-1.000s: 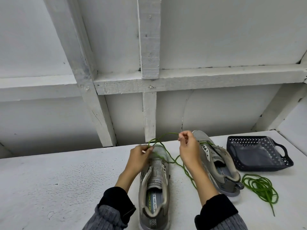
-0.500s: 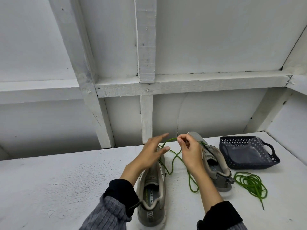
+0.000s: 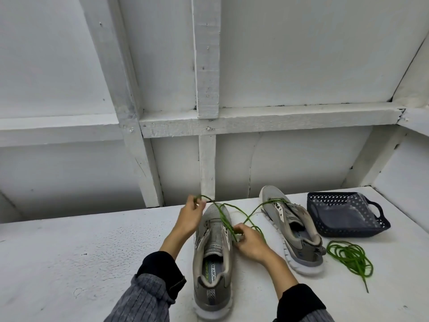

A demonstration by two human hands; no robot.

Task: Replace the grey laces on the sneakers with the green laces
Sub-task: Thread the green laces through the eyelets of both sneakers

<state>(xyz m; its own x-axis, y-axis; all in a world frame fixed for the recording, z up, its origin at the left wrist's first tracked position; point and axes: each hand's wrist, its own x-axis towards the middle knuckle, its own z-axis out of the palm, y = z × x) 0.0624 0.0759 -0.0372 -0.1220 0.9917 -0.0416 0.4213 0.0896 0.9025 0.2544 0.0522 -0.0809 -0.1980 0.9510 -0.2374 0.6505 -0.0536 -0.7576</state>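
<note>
Right hand [image 3: 249, 244] lowered, pinching green lace [image 3: 224, 216]

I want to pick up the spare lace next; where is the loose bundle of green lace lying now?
In the head view, the loose green lace lies on the white table at the far right, just in front of the dark basket and right of the right-hand sneaker.

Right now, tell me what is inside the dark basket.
The dark basket holds something greyish, like a plastic bag or folded cloth; I cannot tell which. Anything beneath it is hidden.
</note>
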